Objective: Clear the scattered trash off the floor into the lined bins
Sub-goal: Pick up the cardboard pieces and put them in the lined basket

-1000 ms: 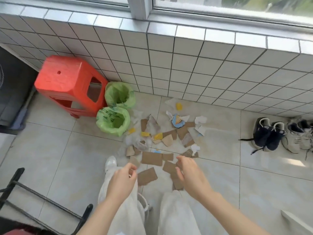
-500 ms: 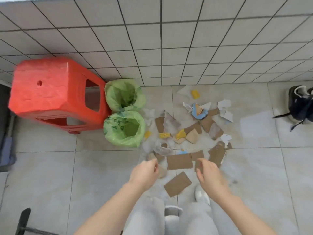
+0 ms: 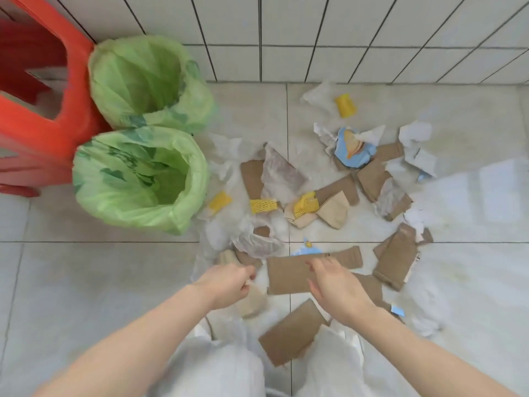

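Torn brown cardboard, white paper, clear plastic and yellow mesh scraps lie scattered over the tiled floor. Two bins with green liners stand at the left, the near bin (image 3: 137, 181) and the far bin (image 3: 146, 81), both open-topped. My left hand (image 3: 229, 285) is low over a tan paper scrap (image 3: 253, 300), fingers curled at its upper edge; whether they pinch it is unclear. With its fingers relaxed and spread, my right hand (image 3: 335, 285) hovers over a large flat cardboard piece (image 3: 286, 277) and holds nothing. Another cardboard piece (image 3: 292, 336) lies between my knees.
A red plastic stool (image 3: 37, 116) stands against the bins on the left. The white tiled wall (image 3: 315, 32) runs along the back. Blue paper with a tan scrap (image 3: 353, 147) and a yellow roll (image 3: 345, 105) lie near the wall. My white-trousered knees fill the bottom.
The view has dropped closer to the floor and tilted down. Both hands have moved forward and down onto the nearest scraps; the left now reaches the tan scrap, the right the large cardboard.
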The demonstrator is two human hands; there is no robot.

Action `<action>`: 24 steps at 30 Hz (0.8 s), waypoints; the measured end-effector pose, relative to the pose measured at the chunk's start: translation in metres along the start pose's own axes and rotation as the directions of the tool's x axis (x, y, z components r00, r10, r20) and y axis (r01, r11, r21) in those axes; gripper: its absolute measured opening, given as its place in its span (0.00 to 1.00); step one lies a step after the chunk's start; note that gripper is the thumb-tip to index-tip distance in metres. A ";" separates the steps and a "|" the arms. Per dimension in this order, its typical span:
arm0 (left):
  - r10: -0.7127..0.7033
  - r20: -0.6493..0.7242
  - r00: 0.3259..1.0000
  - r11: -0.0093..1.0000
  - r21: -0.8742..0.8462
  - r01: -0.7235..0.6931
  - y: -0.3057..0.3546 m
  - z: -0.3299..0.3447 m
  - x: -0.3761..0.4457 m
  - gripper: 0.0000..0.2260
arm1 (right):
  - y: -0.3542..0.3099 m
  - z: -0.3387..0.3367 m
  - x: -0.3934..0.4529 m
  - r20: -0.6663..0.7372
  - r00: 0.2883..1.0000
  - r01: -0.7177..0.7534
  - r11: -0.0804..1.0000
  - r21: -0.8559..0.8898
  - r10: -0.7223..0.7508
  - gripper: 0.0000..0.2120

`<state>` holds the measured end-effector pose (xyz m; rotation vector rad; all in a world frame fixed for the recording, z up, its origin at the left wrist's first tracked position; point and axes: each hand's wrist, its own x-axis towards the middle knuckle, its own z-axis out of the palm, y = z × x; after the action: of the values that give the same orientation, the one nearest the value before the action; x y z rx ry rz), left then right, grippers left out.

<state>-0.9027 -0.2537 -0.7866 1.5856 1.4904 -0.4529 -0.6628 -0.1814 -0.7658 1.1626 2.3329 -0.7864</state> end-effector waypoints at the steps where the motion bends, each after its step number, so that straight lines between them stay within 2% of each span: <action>1: 0.037 0.000 0.999 0.999 0.017 -0.037 -0.006 0.013 0.014 0.14 | 0.005 0.014 0.011 -0.007 1.000 0.029 1.000 -0.008 -0.029 0.19; 6: 0.162 -0.171 0.972 0.986 0.065 -0.153 -0.020 0.054 0.062 0.13 | 0.015 0.071 0.055 -0.018 0.994 0.112 0.993 0.023 -0.112 0.20; 9: 0.307 -0.313 0.899 0.949 0.169 -0.265 -0.030 0.073 0.082 0.10 | 0.024 0.099 0.077 -0.085 0.978 0.188 0.981 -0.042 -0.191 0.20; 11: 0.370 -0.342 0.864 0.921 0.257 -0.293 -0.038 0.083 0.098 0.07 | 0.031 0.114 0.087 -0.111 0.974 0.187 0.979 -0.087 -0.196 0.24; 16: 0.499 -0.287 0.818 0.839 0.398 -0.372 -0.038 0.104 0.125 0.06 | 0.047 0.148 0.093 -0.027 0.989 0.138 0.963 -0.233 -0.148 0.37; 19: 0.585 -0.276 0.763 0.783 0.438 -0.442 -0.032 0.127 0.129 0.05 | 0.051 0.161 0.089 -0.014 0.995 0.092 0.961 -0.261 -0.099 0.45; 24: 0.637 -0.246 0.731 0.744 0.447 -0.497 -0.029 0.155 0.124 0.04 | 0.057 0.169 0.083 -0.027 0.996 0.076 0.958 -0.276 -0.087 0.49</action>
<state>-0.8575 -0.3037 -0.9752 2.4355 1.1125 -0.0312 -0.6444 -0.2146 -0.9586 0.9741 2.4401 -0.4490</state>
